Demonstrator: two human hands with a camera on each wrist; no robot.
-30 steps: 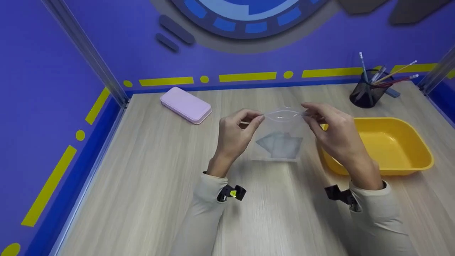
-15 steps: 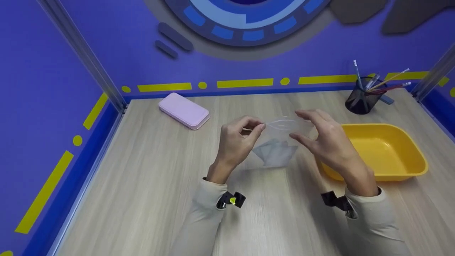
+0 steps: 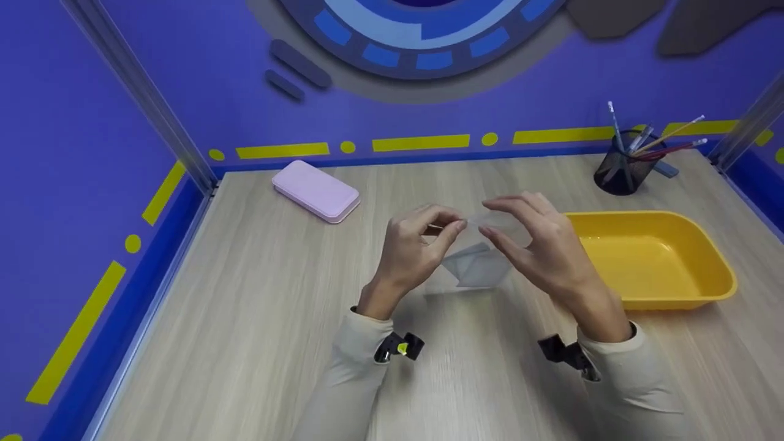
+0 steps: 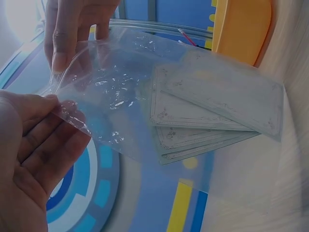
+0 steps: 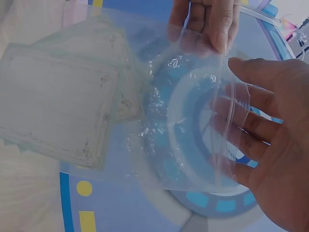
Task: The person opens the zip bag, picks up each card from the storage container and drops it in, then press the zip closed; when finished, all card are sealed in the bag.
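While left hand (image 3: 411, 248) pinches bag (image 3: 474, 260) rim — right hand (image 3: 539, 245) fingers alongside.

Clear bag (image 3: 481, 257) nearly lost against the tabletop in the head view, its top edge hidden between the left hand (image 3: 413, 254) and the right hand (image 3: 542, 251). Print on the cards (image 4: 212, 111) inside too faint and blurred to read. Right hand's grip on the bag's edge unclear. Yellow tray (image 4: 241, 26) beyond the fingers cut off by the top edge in the left wrist view.
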